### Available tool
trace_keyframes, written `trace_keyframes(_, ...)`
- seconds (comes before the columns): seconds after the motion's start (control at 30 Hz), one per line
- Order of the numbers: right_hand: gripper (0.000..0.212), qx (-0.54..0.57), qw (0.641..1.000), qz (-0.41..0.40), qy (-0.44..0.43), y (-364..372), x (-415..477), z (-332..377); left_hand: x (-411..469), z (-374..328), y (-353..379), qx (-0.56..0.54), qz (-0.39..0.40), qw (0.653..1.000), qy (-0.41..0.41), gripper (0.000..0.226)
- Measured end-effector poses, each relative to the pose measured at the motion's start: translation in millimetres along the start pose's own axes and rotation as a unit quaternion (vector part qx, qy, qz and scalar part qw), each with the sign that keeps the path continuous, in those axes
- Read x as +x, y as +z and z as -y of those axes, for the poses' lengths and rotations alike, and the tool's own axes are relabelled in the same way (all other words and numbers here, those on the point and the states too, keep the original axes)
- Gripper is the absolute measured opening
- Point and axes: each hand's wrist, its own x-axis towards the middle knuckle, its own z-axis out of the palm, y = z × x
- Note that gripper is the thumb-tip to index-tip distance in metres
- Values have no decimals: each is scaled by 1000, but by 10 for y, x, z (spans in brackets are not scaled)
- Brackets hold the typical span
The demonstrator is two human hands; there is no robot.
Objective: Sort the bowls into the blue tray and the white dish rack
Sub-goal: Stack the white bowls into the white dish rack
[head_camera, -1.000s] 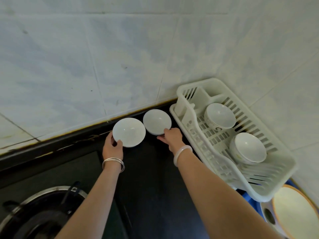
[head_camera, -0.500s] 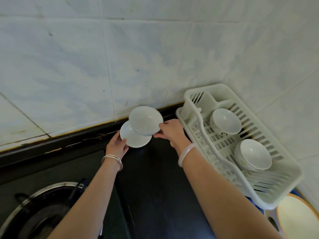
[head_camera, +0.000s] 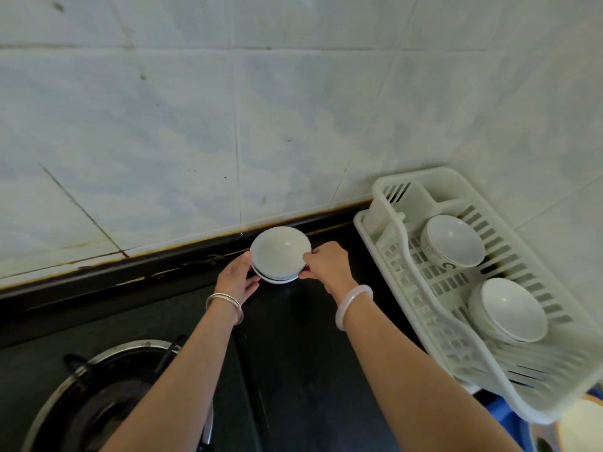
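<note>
Both arms out fwd; left hand [head_camera: 235,279] & right hand [head_camera: 327,266] curled inward, fingers pinching.

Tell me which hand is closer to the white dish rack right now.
Right. The right hand grips the stacked bowls on their rack-facing side, with bare counter between it and the white dish rack. The left hand holds the bowls' far side.

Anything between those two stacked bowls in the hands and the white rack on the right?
Nothing visible: bare black counter lies between the stacked bowls and the white dish rack. Only the right hand holding them sits on that side. Two bowls already occupy the rack.
</note>
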Motion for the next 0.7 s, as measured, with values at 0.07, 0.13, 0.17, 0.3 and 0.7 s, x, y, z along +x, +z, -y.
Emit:
trace_keyframes(0.07,24,-1,1000,5,6,-4,12,2,27,0,5,22,-6,1000,4,36)
trace_keyframes(0.13,21,3,1000,10,16,-28,27,2,51,-1,10,33,-13,999,11,36)
trace_keyframes(0.17,20,8,1000,10,23,-43,31,0,61,-2,9,34,-13,999,13,35)
trace_keyframes(0.3,35,45,998,30,26,-81,26,-18,49,-35,29,20,-8,1000,9,38)
trace_keyframes(0.7,38,253,966,36,29,-161,-172,-91,-219,-116,221,3,10,999,33,44)
